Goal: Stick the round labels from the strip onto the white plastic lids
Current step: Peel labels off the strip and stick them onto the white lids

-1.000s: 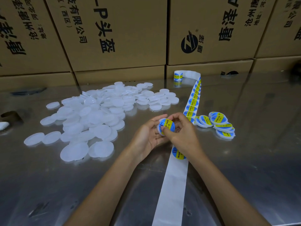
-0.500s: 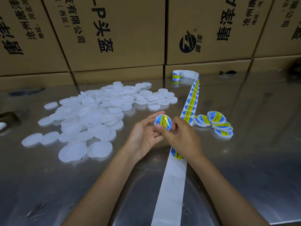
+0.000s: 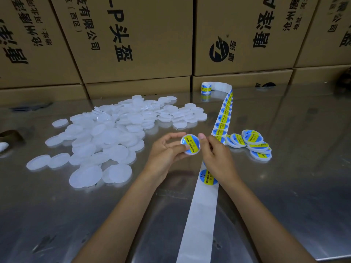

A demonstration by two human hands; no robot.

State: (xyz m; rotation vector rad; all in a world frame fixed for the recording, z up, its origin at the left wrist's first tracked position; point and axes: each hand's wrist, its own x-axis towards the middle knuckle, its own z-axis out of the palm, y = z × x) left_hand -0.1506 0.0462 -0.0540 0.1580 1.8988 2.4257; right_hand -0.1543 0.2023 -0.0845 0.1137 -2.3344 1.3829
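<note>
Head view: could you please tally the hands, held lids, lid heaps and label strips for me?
Hands: 2, left hand and right hand
Labelled lid held: 1
Lid heaps: 2, plain white heap and labelled heap
Label strip: 1
Total: 6

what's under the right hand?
The label strip runs beneath the right hand. One blue-and-yellow label shows just below the wrist, and more labels continue beyond the hand. Whatever sits on the strip directly under the palm is covered.
</note>
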